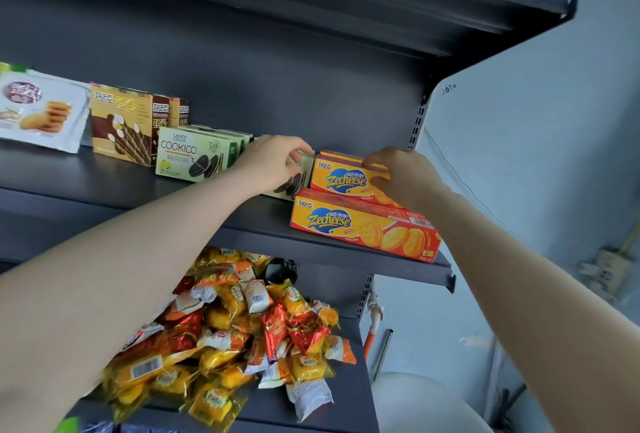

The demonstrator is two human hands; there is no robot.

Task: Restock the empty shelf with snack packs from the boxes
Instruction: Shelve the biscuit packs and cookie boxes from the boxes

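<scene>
left hand (273, 166) grips Cookico (307, 162), right hand (401, 176) — Zecheese (343, 180)

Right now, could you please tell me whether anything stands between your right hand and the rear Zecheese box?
Nothing visible does: the right hand grips the rear Zecheese box at its right end. The front Zecheese box lies nearer the shelf edge, and the left hand holds a green Cookico box at its left.

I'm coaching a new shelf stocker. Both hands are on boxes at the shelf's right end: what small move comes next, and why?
Probably push the rear Zecheese box back toward the wall: the right hand grips its end, the left hand holds the Cookico box beside it, and the front Zecheese box sits at the shelf edge.
</scene>
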